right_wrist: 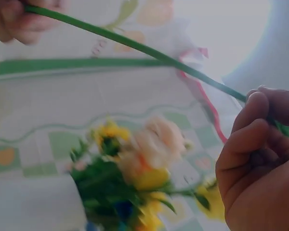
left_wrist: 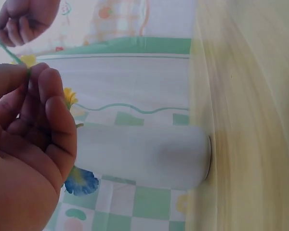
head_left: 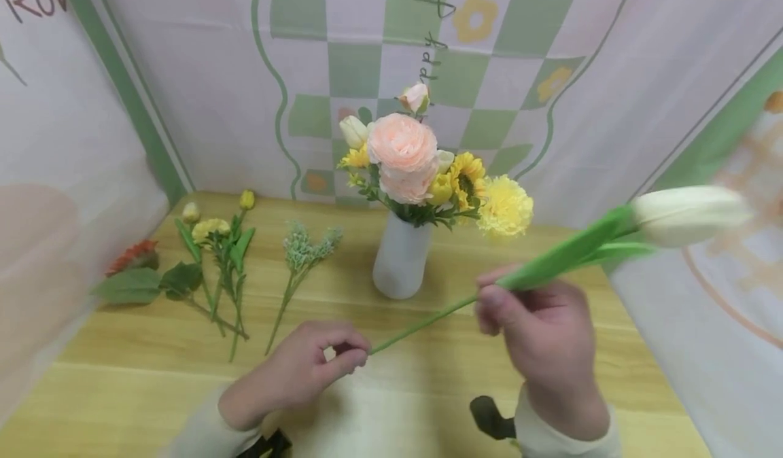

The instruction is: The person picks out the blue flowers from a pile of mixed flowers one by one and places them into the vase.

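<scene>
A white tulip (head_left: 685, 217) with green leaves stretches between both hands, its bloom pointing right. My right hand (head_left: 544, 336) grips the stem just under the leaves. At the stem's lower end, my left hand (head_left: 306, 366) pinches the tip between thumb and fingers. Behind the stem stands a white vase (head_left: 402, 257) holding pink, yellow and white flowers, among them a sunflower (head_left: 467, 179) and a yellow carnation-like bloom (head_left: 505, 205). In the left wrist view a blue flower (left_wrist: 82, 181) shows beside the vase (left_wrist: 144, 156). The right wrist view shows the green stem (right_wrist: 135, 45) running between the hands.
On the left of the wooden table (head_left: 342, 403) lie a red flower (head_left: 133, 257), a yellow flower (head_left: 211, 230), a yellow tulip bud (head_left: 247, 200), a whitish bud (head_left: 191, 212) and a pale green sprig (head_left: 300, 247). Patterned cloth (head_left: 355, 71) hangs behind and at both sides.
</scene>
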Available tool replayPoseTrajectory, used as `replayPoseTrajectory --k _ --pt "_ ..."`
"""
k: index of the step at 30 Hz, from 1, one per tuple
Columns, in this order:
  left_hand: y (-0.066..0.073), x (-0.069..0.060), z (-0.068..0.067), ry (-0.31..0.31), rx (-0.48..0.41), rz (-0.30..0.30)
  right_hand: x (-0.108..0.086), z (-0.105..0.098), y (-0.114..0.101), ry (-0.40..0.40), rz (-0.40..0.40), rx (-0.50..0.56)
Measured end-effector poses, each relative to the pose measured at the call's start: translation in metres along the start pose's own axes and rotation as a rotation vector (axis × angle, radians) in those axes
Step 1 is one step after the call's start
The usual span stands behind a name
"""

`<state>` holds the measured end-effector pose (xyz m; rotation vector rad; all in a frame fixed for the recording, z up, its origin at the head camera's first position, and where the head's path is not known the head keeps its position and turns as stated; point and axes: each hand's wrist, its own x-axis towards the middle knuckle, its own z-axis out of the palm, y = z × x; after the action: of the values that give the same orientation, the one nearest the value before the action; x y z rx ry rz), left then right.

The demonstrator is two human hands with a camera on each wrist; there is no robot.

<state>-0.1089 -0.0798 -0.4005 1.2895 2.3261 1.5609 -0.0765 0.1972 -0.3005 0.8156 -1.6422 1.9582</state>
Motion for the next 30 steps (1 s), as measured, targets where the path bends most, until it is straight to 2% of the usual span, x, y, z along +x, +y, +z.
replayPoseTrajectory --k 3,5,7,9,11,13,14,16,18,20,23,27,30 --pt "-0.004 0.008 -0.005 -0.027 0.118 -0.088 0.008 -0.016 -0.006 0.128 -0.063 0.225" --pt "-0.007 0.014 -0.009 -0.027 0.189 -0.133 0.014 -0.026 -0.011 0.298 -0.097 0.363" --pt "-0.01 0.02 -0.011 0.001 0.25 -0.161 0.019 -0.036 -0.015 0.514 -0.151 0.399" --pt "-0.015 0.025 -0.011 0.038 0.287 -0.173 0.024 -0.05 -0.016 0.711 -0.204 0.257" --pt "-0.018 0.028 -0.01 0.076 0.301 -0.177 0.029 -0.063 -0.014 0.883 -0.203 0.101" --pt "-0.021 0.028 -0.01 0.097 0.29 -0.18 0.033 -0.077 -0.006 0.962 -0.15 -0.025" --pt "-0.023 0.027 -0.009 0.101 0.283 -0.18 0.034 -0.083 -0.001 0.968 -0.109 -0.072" --pt "-0.025 0.024 -0.009 0.104 0.273 -0.177 0.037 -0.091 0.011 0.948 0.026 -0.094" --pt "-0.026 0.021 -0.01 0.103 0.27 -0.178 0.04 -0.095 0.024 0.868 0.133 -0.143" --pt "-0.027 0.019 -0.011 0.097 0.269 -0.177 0.044 -0.095 0.037 0.795 0.19 -0.172" --pt "-0.028 0.018 -0.013 0.081 0.279 -0.182 0.055 -0.09 0.048 0.729 0.189 -0.16" --pt "-0.028 0.017 -0.016 0.059 0.283 -0.186 0.069 -0.084 0.053 0.697 0.178 -0.083" --pt "-0.03 0.011 -0.013 0.047 0.277 -0.2 0.071 -0.081 0.056 0.687 0.199 -0.072"
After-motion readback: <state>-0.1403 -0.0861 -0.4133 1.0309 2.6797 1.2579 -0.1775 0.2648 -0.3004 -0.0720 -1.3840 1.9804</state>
